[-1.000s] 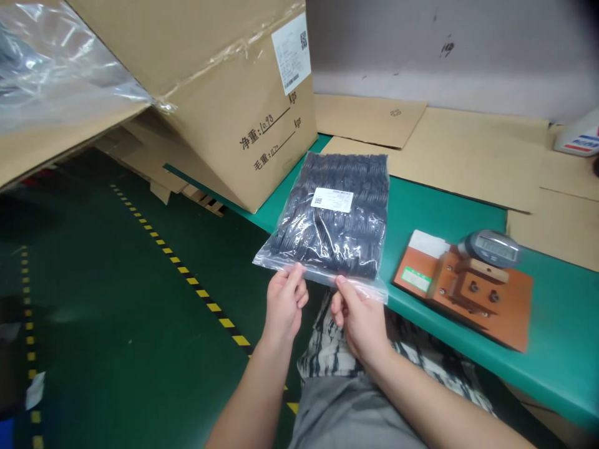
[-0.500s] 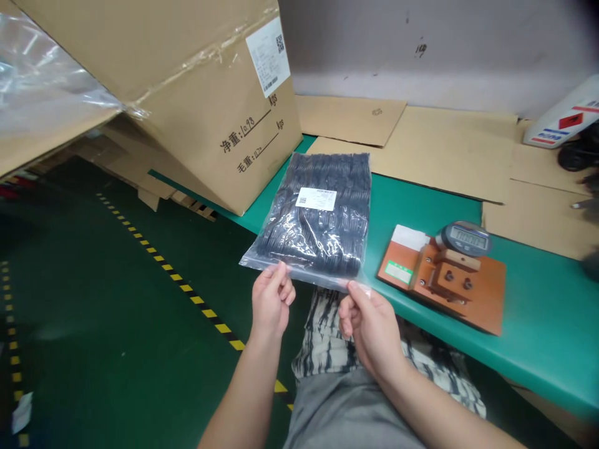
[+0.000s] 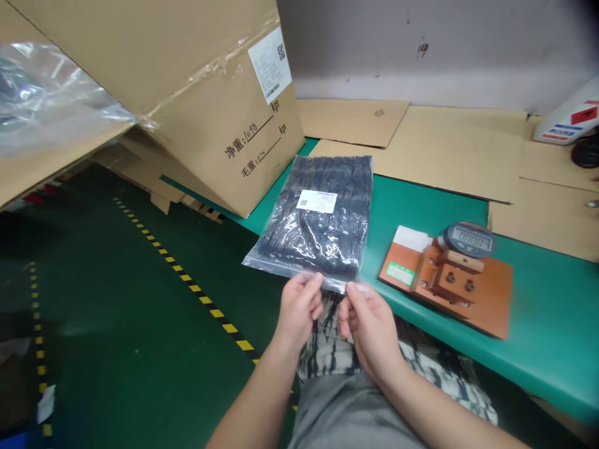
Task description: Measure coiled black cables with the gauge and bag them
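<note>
A clear zip bag [image 3: 285, 240] packed with rows of thin black ring-like parts lies on the green table, its closure edge hanging past the front. A white label [image 3: 317, 201] with a small code is stuck on its upper face. My left hand [image 3: 299, 308] pinches the closure strip near its middle, thumb on top. At the strip's right end, my right hand [image 3: 369, 315] also pinches the plastic between thumb and curled fingers. A short stretch of the strip shows between the two hands.
A large cardboard box [image 3: 224, 118] stands left of the bag. To the right sits a digital gauge [image 3: 468, 239] on an orange base [image 3: 496, 287]. Flat cardboard sheets [image 3: 449, 149] line the wall, with a white bottle [image 3: 568, 118] at far right. Yellow-black tape marks the floor.
My left hand has slid right along the bag's closure strip, closer to my right hand. The right hand keeps its hold at the right end. The view has shifted slightly.
</note>
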The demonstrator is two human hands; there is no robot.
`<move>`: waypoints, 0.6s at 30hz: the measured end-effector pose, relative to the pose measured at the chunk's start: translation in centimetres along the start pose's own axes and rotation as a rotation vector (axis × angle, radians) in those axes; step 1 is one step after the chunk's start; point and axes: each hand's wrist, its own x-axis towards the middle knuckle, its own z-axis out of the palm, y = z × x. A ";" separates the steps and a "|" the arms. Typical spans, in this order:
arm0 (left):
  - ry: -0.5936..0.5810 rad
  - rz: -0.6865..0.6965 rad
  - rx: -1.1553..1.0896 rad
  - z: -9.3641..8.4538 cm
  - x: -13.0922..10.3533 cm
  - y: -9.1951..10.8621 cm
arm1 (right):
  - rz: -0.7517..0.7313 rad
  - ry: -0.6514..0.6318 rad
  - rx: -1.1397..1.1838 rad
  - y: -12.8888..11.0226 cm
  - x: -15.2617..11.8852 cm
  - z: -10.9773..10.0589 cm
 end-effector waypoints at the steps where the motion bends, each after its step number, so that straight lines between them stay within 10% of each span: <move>1: -0.023 -0.018 0.014 0.4 -0.1 -0.3 | 0.009 -0.027 -0.017 0.1 0.1 0.1; 18: -0.156 -0.094 0.038 1.7 -0.5 -1.4 | 0.006 -0.079 -0.013 0.6 0.7 -0.1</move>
